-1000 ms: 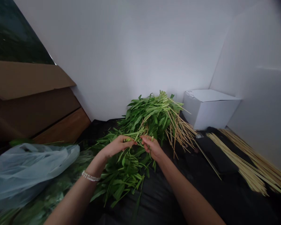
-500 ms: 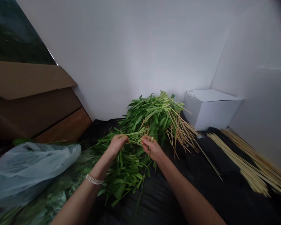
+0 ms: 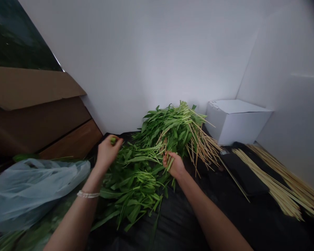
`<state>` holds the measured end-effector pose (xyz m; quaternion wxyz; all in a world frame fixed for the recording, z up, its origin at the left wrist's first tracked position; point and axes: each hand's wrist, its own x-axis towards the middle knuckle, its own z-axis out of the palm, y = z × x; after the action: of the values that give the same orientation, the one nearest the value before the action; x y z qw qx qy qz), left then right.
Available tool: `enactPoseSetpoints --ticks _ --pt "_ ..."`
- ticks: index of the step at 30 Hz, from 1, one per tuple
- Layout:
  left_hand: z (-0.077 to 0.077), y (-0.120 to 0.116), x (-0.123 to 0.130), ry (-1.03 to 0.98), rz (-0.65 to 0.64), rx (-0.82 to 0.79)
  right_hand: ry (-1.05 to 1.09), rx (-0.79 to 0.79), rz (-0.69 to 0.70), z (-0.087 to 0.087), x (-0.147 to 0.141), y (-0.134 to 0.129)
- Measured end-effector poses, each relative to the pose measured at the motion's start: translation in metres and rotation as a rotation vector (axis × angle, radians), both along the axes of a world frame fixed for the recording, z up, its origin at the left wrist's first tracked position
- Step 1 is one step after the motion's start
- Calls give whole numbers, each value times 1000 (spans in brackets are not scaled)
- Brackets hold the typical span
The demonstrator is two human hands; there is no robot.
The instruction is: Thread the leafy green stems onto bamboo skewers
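L hand [image 3: 108, 150] has swung out left and up from mid-pile since 0.5 s ago, when both hands were close w/ thin green strands stretched btwn them; R hand [image 3: 174, 164] has barely shifted. The gap btwn them is now wide, no strand seen bridging it, so the work on that shared bit looks paused or finished (my read, can't confirm).

L fingers are curled in, pinching a green bit [image 3: 113, 141]; too small to tell if stem or folded leaf. R fingers are closed round short green stems [image 3: 170, 162], whose cut-looking ends poke out past the fist. So both hands seem loaded, each w/ its own piece, apart from each other.

Loose greens [image 3: 136, 198] lie below & btwn the hands on the black sheet [image 3: 188, 223], w/ more pale stalks just L of R hand. Behind, a bigger leafy heap [image 3: 159, 125] sits near the wall, thin tan sticks [image 3: 202, 146] fanning out to its R.

Far R: pale sticks [image 3: 269, 188] beside a dark flat item [image 3: 243, 172], white box [image 3: 240, 125] behind. Far L: plastic bag [image 3: 34, 191], cardboard box [image 3: 34, 87] above it.
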<state>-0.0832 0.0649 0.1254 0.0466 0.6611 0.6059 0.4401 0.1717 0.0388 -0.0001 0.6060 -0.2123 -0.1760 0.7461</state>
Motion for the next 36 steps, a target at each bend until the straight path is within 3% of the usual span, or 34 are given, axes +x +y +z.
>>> enactPoseSetpoints --ticks 2,4,7,10,13,16,19,23,25,32,36 --pt "-17 2 18 417 -93 -109 -26 -15 -3 -1 1 1" --pt "-36 6 35 686 -169 -242 -51 -26 4 -1 2 1" --pt "-61 15 48 840 -153 -346 -64 -34 8 -1 2 1" --pt "-73 21 43 846 -115 -381 -55 -47 16 0 2 1" --pt "-71 21 30 832 -67 -385 -46 -73 12 1 2 1" --pt "-56 15 20 705 41 -288 -42 -77 22 -1 1 0" --pt "-33 4 17 430 144 -35 -49 -53 38 -3 0 0" --pt "-20 -12 30 321 86 184 -56 -4 52 -1 -1 -2" --pt "-27 -18 39 393 29 197 -75 41 69 3 -2 -4" --pt "-74 -33 66 704 -237 207 -290 119 49 11 -11 -13" --pt "-75 -41 65 686 -340 232 -303 83 21 4 -13 -10"
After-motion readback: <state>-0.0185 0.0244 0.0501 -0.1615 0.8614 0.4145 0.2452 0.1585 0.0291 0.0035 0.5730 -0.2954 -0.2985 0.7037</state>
